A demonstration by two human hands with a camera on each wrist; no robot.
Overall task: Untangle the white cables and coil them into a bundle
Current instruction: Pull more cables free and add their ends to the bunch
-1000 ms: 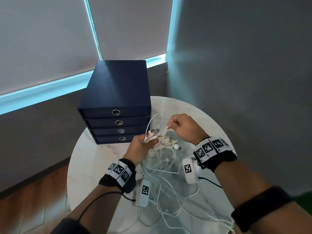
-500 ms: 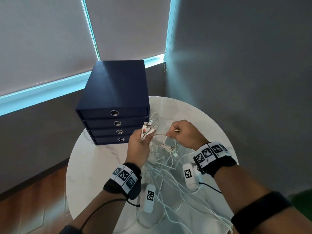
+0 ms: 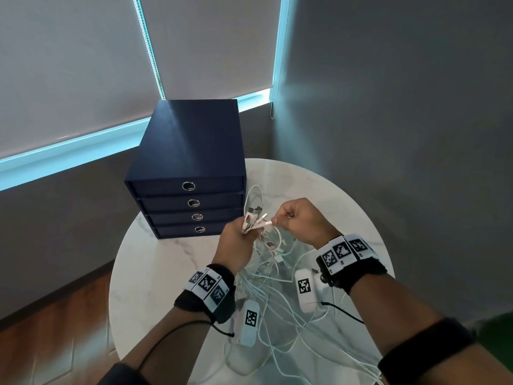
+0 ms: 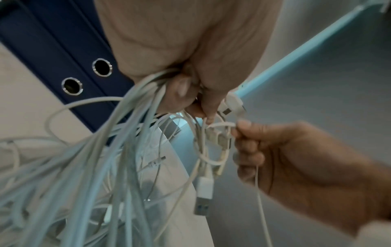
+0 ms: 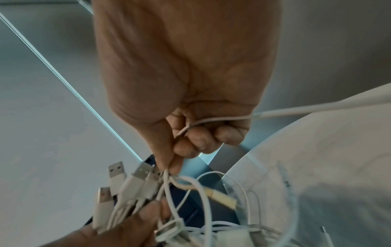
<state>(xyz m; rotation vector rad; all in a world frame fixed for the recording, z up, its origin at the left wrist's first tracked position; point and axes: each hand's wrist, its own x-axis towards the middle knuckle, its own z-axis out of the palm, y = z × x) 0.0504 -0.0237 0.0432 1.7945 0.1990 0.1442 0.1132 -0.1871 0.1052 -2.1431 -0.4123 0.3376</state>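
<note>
A tangle of white cables [image 3: 277, 290] lies on the round marble table [image 3: 155, 284] and hangs from both hands. My left hand [image 3: 236, 240] grips a bunch of cables just below their USB plugs [image 3: 254, 218], which fan out above the fist. In the left wrist view the strands [image 4: 118, 150] stream down from that fist. My right hand [image 3: 294, 220] pinches one thin cable end [image 3: 265, 223] between thumb and forefinger, right beside the left hand's plugs. The right wrist view shows this cable [image 5: 211, 121] running through the curled fingers [image 5: 190, 145], with the plugs [image 5: 131, 182] below.
A dark blue four-drawer box [image 3: 188, 173] stands at the table's back left, close behind the hands. Grey walls enclose the corner on the right. Wood floor [image 3: 50, 329] lies to the left of the table. Loose cable trails toward the near right edge [image 3: 361, 368].
Both hands rose slightly. The right hand drew its cable end in toward the plugs held by the left hand, so the two hands are closer together.
</note>
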